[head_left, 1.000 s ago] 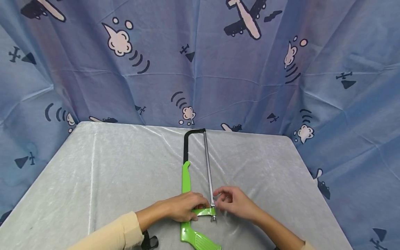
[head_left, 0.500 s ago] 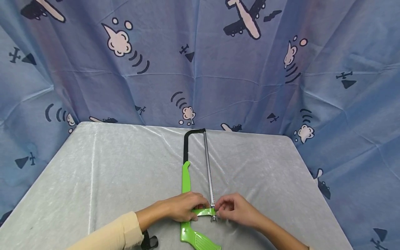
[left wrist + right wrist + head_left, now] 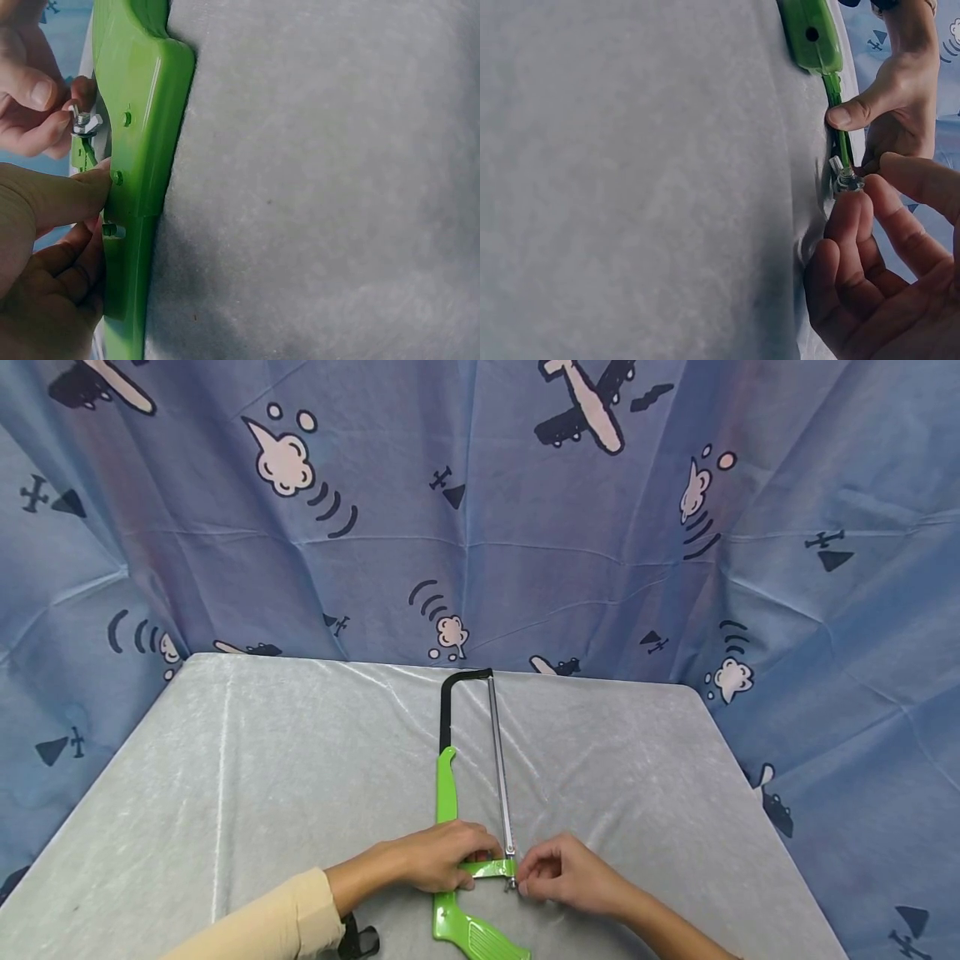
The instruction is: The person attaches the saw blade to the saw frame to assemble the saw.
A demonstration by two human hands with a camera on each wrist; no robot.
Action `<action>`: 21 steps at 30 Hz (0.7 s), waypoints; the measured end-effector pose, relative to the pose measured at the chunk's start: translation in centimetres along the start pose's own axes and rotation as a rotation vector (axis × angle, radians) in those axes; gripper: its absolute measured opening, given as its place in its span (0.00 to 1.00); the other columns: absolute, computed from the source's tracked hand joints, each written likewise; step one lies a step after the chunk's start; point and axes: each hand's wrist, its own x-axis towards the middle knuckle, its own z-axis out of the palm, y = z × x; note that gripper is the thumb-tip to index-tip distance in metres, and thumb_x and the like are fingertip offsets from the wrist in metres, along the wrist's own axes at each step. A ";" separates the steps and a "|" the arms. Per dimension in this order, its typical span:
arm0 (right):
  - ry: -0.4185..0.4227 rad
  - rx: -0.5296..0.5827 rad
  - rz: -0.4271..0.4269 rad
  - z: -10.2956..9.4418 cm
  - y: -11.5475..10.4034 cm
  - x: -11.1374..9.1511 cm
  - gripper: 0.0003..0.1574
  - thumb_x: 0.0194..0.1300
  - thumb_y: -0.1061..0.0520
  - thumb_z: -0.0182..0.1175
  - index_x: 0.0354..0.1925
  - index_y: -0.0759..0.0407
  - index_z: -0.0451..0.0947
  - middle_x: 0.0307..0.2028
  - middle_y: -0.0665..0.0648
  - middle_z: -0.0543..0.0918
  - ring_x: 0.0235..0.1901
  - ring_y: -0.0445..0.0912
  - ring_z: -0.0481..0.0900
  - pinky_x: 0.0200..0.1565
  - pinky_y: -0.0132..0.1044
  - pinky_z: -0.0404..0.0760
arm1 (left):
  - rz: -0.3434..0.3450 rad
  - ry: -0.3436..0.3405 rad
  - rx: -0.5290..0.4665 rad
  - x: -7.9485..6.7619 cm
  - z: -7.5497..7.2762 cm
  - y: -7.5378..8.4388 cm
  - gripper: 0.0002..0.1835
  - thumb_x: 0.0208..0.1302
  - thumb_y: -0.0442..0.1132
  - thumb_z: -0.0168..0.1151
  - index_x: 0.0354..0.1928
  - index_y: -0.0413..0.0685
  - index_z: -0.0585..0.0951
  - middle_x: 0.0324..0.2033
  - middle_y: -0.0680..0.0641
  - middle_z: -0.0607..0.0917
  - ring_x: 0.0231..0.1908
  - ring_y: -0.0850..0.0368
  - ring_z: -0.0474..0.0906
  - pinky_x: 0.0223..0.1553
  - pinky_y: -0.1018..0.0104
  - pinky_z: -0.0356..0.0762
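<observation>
Head view: green hacksaw (image 3: pixel 446 785) with a bent black frame (image 3: pixel 446 714) lies on velvety grey cloth (image 3: pixel 315 760).
Left hand (image 3: pixel 442 856) pinches its glossy crossbar (image 3: pixel 491 869); right hand (image 3: pixel 570 872) curls fingers at the metal wing nut (image 3: pixel 85 126), whether gripping it I cannot tell.

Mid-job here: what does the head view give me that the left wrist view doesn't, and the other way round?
Only the head view: the full length of the silver blade, the black front frame and the beige sleeve.
Only the left wrist view: small studs on the side of the green frame.
Both: the green frame itself, the left hand holding it, the right hand with its fingers at the wing nut, and the grey cloth.
</observation>
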 end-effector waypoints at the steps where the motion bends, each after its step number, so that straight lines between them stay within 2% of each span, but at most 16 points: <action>1: -0.002 -0.001 0.002 0.0 0.0 0.0 0.08 0.59 0.65 0.66 0.35 0.72 0.83 0.26 0.59 0.85 0.25 0.32 0.76 0.26 0.26 0.75 | -0.002 -0.001 -0.001 0.0 0.0 0.0 0.21 0.52 0.29 0.71 0.50 0.49 0.83 0.34 0.59 0.78 0.36 0.69 0.72 0.41 0.79 0.70; 11: 0.009 -0.019 0.028 0.1 0.2 -0.2 0.06 0.58 0.65 0.67 0.34 0.70 0.83 0.26 0.54 0.84 0.24 0.33 0.76 0.26 0.27 0.75 | -0.010 0.001 -0.002 0.0 0.0 0.1 0.21 0.52 0.29 0.71 0.50 0.49 0.83 0.33 0.59 0.77 0.36 0.69 0.72 0.40 0.79 0.70; 21: 0.027 -0.100 0.082 0.3 -0.2 -0.3 0.04 0.56 0.66 0.67 0.32 0.66 0.85 0.23 0.49 0.82 0.22 0.32 0.74 0.25 0.26 0.73 | -0.014 0.003 -0.004 -0.1 0.0 0.1 0.21 0.52 0.29 0.71 0.50 0.49 0.83 0.34 0.59 0.78 0.36 0.69 0.72 0.40 0.79 0.70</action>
